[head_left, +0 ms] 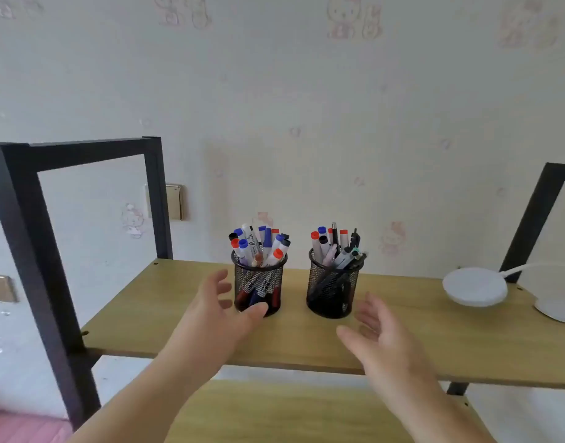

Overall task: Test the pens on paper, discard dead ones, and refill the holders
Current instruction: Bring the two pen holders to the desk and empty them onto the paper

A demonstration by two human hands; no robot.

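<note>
Two black mesh pen holders stand side by side on a wooden shelf. The left holder is packed with several markers with blue, red and black caps. The right holder has several markers and slim pens. My left hand is open just left of the left holder, its thumb tip at the holder's base. My right hand is open a little right of and in front of the right holder, apart from it. No paper is in view.
A white round desk lamp lies on the shelf's right end. Black metal frame posts rise at the left and far right. A lower wooden desk surface lies beneath the shelf. The wall stands close behind the holders.
</note>
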